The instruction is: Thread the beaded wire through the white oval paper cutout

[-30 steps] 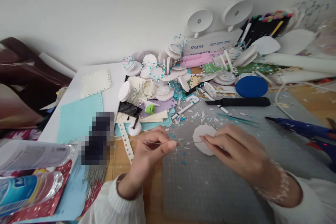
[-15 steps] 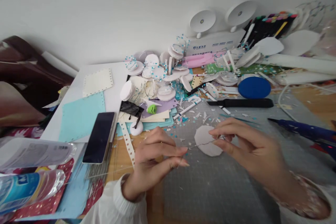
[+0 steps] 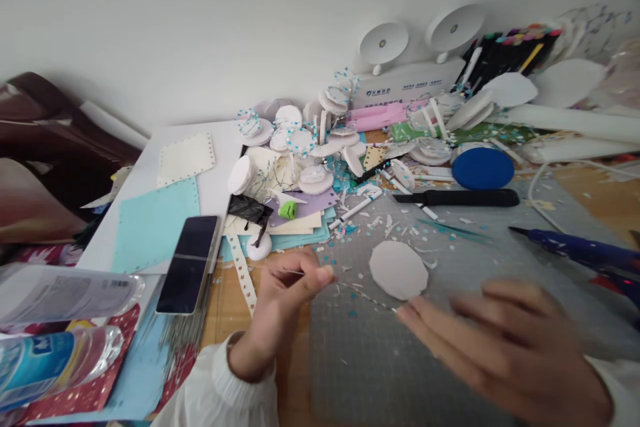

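Observation:
My left hand (image 3: 285,293) pinches one end of a thin wire (image 3: 360,293) that runs right across the grey cutting mat (image 3: 400,373). The far end of the wire lies at the fingertips of my right hand (image 3: 500,347), which is blurred and low on the mat; I cannot tell whether it grips the wire. A white foam disc (image 3: 399,269) lies flat on the mat just above the wire, apart from both hands. Small blue and white scraps are scattered around it.
A phone (image 3: 187,264) lies left of my left hand, beside turquoise paper (image 3: 150,227). A black knife (image 3: 460,197), a blue round lid (image 3: 483,168) and a blue glue gun (image 3: 585,252) lie to the right. A heap of white discs (image 3: 300,147) sits behind. A plastic bottle (image 3: 55,360) lies at lower left.
My right hand has come off the white disc and dropped toward me, drawing the wire out longer. The disc now lies bare on the mat. My left hand stays pinched on the wire.

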{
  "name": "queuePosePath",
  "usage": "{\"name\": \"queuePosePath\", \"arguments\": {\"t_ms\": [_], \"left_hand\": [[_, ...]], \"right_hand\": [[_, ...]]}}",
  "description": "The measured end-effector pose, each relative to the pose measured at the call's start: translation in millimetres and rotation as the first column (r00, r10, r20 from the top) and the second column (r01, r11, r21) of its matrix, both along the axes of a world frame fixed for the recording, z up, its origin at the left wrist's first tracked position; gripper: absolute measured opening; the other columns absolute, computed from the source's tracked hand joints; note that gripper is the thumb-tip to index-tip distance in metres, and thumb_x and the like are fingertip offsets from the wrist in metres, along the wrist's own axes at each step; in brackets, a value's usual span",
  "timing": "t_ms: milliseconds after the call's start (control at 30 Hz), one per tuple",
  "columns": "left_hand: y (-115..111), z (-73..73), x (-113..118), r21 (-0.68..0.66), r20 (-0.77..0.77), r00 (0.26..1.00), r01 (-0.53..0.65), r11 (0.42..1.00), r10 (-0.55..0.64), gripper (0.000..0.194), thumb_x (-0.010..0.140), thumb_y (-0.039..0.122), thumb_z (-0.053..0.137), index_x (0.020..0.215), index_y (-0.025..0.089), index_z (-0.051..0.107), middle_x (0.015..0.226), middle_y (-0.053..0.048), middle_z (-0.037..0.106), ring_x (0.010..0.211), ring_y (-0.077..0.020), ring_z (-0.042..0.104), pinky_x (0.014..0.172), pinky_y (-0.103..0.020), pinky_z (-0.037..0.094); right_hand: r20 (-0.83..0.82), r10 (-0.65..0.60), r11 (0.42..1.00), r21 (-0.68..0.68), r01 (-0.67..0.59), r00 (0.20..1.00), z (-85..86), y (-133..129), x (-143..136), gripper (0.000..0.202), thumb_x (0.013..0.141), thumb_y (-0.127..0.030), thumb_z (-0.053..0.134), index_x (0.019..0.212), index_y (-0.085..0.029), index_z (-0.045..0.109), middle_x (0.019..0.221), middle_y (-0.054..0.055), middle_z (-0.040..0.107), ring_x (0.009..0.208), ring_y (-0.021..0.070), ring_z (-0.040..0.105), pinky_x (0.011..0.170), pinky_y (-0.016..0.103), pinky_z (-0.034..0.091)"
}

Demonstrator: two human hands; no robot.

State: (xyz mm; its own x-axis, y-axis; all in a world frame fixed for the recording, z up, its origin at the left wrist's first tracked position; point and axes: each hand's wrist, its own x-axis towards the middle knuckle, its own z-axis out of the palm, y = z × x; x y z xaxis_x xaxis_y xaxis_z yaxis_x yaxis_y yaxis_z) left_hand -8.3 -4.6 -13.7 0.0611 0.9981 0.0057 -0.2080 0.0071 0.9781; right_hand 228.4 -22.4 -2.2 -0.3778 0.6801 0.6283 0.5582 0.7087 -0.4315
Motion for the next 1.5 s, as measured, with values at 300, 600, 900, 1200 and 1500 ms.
{"name": "queuePosePath", "arguments": {"t_ms": [300, 600, 900, 1200, 1500], "left_hand": [[11, 15.5, 0, -0.433, 0.147, 0.988, 0.113, 0.895, -0.054, 0.047, 0.065, 0.036, 0.080, 0.046, 0.018, 0.041, 0.048, 0.008, 0.027, 0.047, -0.0057, 0.024, 0.047, -0.024, 0.024], [11, 13.7, -15, 0.220, -0.331, 0.932, -0.075, 0.973, 0.147, 0.023, 0.082, 0.033, 0.072, 0.064, 0.019, 0.068, 0.063, 0.000, 0.063, 0.061, -0.0125, 0.055, 0.060, -0.025, 0.043], [14, 22.7, -18, 0.296, -0.463, 0.881, 0.045, 0.954, 0.102, 0.022, 0.085, 0.028, 0.068, 0.066, 0.019, 0.072, 0.059, -0.002, 0.064, 0.057, -0.0132, 0.056, 0.057, -0.025, 0.045], [3, 3.0, 3, -0.152, -0.104, 0.992, -0.083, 0.985, 0.068, 0.047, 0.084, 0.036, 0.068, 0.046, 0.017, 0.047, 0.048, 0.004, 0.040, 0.050, -0.0091, 0.038, 0.049, -0.023, 0.033], [0, 14.2, -7, 0.631, -0.429, 0.896, 0.207, 0.748, 0.113, 0.014, 0.085, 0.015, 0.069, 0.098, 0.016, 0.074, 0.071, -0.005, 0.068, 0.064, -0.0138, 0.058, 0.060, -0.027, 0.046]], "right_hand": [[0.360, 0.024, 0.958, 0.257, -0.124, 0.933, -18.4, 0, 1, 0.043, 0.096, 0.000, 0.040, 0.118, -0.028, 0.065, 0.092, -0.003, 0.078, 0.077, 0.0166, 0.068, 0.066, 0.035, 0.052], [-0.053, 0.309, 0.934, -0.172, -0.314, 0.950, -0.5, 45, 2, 0.019, 0.094, -0.013, 0.052, 0.105, -0.019, 0.066, 0.092, 0.005, 0.071, 0.084, 0.0144, 0.066, 0.071, 0.026, 0.054], [-0.135, 0.340, 0.862, -0.351, -0.366, 0.931, -2.0, 45, 4, 0.005, 0.089, -0.025, 0.067, 0.090, -0.020, 0.068, 0.077, 0.000, 0.065, 0.066, 0.0103, 0.059, 0.058, 0.022, 0.048], [0.235, -0.043, 0.910, 0.410, -0.059, 0.971, -6.4, 42, -1, 0.013, 0.082, -0.010, 0.071, 0.077, -0.021, 0.065, 0.059, -0.003, 0.063, 0.052, 0.0125, 0.055, 0.050, 0.030, 0.037], [-0.008, 0.017, 0.999, -0.032, -0.017, 1.000, -8.7, 50, 1, 0.006, 0.087, -0.022, 0.065, 0.093, -0.021, 0.064, 0.084, 0.004, 0.071, 0.078, 0.0197, 0.063, 0.074, 0.036, 0.048]]}}
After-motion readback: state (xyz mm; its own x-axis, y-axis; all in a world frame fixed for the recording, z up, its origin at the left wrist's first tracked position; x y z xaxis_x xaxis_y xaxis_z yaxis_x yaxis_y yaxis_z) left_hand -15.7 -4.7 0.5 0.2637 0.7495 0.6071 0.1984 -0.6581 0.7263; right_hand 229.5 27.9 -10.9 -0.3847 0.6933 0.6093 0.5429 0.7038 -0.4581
